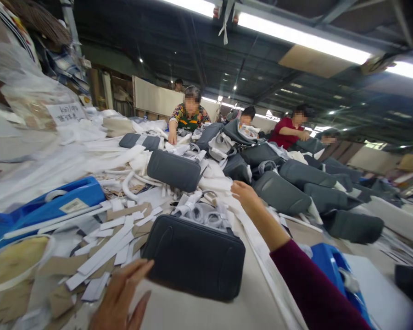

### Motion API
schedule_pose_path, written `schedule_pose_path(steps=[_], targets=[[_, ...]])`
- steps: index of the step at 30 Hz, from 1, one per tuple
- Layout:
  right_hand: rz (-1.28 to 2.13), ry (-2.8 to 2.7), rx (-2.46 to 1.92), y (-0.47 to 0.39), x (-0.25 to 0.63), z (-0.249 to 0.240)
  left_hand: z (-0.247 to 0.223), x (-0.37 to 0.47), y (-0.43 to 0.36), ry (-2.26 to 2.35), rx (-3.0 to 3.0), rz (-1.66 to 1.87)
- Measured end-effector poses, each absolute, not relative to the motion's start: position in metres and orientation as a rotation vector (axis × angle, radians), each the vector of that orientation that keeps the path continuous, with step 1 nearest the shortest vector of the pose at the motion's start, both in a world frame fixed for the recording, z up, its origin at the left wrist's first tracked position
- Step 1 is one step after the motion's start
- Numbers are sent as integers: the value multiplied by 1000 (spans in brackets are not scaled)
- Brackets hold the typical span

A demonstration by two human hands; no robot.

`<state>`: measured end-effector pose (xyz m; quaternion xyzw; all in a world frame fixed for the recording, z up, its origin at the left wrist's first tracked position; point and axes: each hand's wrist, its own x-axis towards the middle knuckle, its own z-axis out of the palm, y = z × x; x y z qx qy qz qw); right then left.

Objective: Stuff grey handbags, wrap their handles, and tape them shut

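The left hand hovered half open beside the nearest dark bag on the table, its grip empty. The right hand reached past it, fingers loosely curled, near the other bags.

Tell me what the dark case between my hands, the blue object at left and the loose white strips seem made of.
Dark case: probably leather-like synthetic or coated fabric, low sheen; smooth panels, raised curved lines.
Blue object: likely hard plastic, glossy; bright highlights, moulded-looking edges.
White strips: matte card or thin foam, I can't tell which; flat with straight cut edges.
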<state>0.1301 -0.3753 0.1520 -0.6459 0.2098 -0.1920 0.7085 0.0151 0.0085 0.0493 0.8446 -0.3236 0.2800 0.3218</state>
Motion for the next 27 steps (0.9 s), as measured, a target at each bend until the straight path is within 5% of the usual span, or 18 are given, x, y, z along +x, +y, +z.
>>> schedule_pose_path(steps=[5, 9, 20, 27], targets=[[-205, 641, -1363, -346, -7, 98, 92, 39, -2, -328, 2028, 108], [-179, 623, -1355, -310, -35, 94, 103, 51, -27, -240, 1709, -205], [-222, 477, -1146, -307, -83, 99, 112, -22, -34, -339, 1567, -105], [-235, 609, -1263, -294, -151, 62, 57, -106, 14, -115, 1553, -202]])
